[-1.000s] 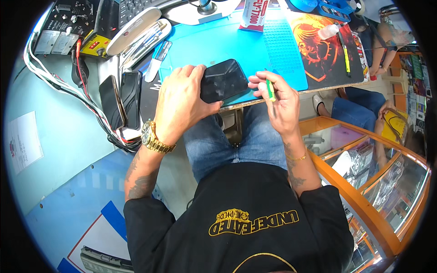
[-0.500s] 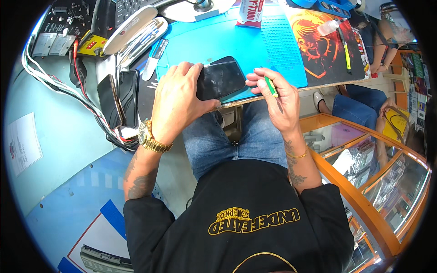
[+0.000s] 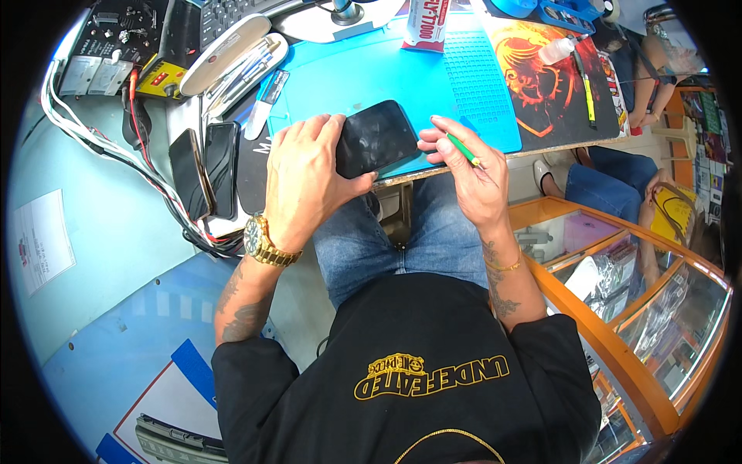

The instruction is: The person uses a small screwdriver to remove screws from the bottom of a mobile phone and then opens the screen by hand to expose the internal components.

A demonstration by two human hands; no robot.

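A dark smartphone [image 3: 376, 141] lies screen up at the near edge of the blue work mat [image 3: 340, 69], its glass smudged. My left hand [image 3: 305, 166] is closed on its left side, fingers along the far left edge and thumb at the near corner. To the right of the phone, just over the table edge, my right hand [image 3: 475, 166] pinches a slim green screwdriver [image 3: 462, 149]. Its thin shaft points back toward my palm, away from the phone.
Two phones [image 3: 222, 170] lie left of my left hand, beside bundled cables [image 3: 143, 166]. Beyond are an open case of tools [image 3: 239, 73] and a blade-like tool [image 3: 265, 104]. A red-and-white glue box [image 3: 424, 27], small bottle [image 3: 555, 50] and yellow pen-like tool [image 3: 585, 89] sit farther off.
The screwdriver has turned in my right fingers, so more of its length and its thin shaft show. My left hand has shifted slightly right; the phone looks a little flatter.
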